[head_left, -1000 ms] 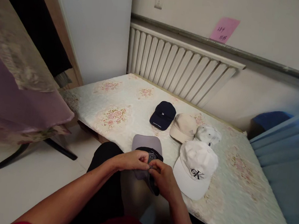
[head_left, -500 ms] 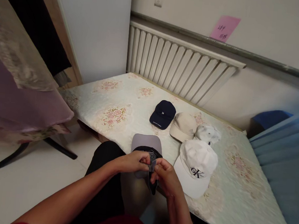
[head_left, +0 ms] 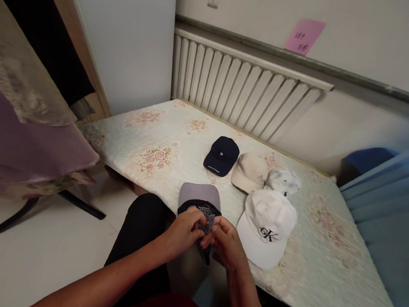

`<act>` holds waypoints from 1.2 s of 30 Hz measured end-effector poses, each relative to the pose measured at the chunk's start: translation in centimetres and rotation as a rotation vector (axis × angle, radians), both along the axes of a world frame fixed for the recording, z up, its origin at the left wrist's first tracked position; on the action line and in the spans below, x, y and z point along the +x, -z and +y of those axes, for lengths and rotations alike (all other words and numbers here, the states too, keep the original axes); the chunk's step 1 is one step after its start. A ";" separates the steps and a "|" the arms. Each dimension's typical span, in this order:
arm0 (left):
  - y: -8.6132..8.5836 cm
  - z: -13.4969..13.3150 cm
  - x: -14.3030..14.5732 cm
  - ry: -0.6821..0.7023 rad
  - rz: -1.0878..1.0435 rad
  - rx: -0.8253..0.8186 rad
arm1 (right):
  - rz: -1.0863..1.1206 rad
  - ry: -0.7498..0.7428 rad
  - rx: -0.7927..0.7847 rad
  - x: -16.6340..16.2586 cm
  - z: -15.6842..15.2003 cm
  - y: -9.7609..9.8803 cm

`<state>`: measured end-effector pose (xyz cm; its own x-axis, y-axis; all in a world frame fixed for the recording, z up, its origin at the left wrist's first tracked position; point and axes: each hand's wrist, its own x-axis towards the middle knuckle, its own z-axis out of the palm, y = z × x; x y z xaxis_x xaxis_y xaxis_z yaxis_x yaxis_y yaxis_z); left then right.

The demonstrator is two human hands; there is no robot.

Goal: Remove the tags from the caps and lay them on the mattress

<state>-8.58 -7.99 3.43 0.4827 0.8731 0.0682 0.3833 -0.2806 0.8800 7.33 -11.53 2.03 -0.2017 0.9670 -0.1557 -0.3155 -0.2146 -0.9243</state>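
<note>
A grey baseball cap (head_left: 200, 194) lies upside down at the near edge of the bed, its brim pointing away from me and its dark inside showing. Both hands are at its back strap (head_left: 210, 221). My left hand (head_left: 187, 229) pinches the strap from the left, fingers curled. From the right, my right hand (head_left: 227, 240) grips the strap between thumb and fingertips. The exact fastening between the fingertips is too small to make out. Close to my right hand sits a white cap with black letters (head_left: 268, 222).
Behind stand a navy cap (head_left: 222, 155), a beige cap (head_left: 249, 172) and a pale patterned cap (head_left: 283, 180) on the floral bedcover (head_left: 156, 161). A radiator (head_left: 247, 83) runs along the wall. Draped cloth (head_left: 34, 122) hangs at left, a blue curtain (head_left: 392, 191) at right.
My left hand has turned and shifted slightly left and down, with its fingers more curled over the strap. My right hand keeps its pinch. The view has shifted a little.
</note>
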 end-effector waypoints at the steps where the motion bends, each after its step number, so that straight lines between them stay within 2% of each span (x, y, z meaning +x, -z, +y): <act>1: 0.0 0.0 0.0 -0.001 -0.005 -0.020 | -0.003 0.004 0.003 -0.1 0.0 -0.1; 12: 0.0 0.2 -0.4 0.164 -0.080 0.042 | -0.069 0.109 -0.059 -0.7 -0.2 -0.1; 27: 1.2 0.9 -0.8 0.133 -0.087 0.024 | -0.018 0.185 -0.093 -1.2 -0.1 -0.3; 32: 1.1 0.8 -0.8 0.130 -0.100 0.019 | -0.071 0.273 -0.072 -1.2 -0.2 -0.4; 36: 0.7 0.6 -0.6 0.136 -0.091 0.034 | -0.131 0.423 0.023 -1.1 -0.2 -0.1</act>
<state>-9.21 -7.37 2.72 0.5868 0.7966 0.1456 0.2589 -0.3549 0.8983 6.21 -11.76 2.16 0.2329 0.9637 -0.1306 -0.2511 -0.0702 -0.9654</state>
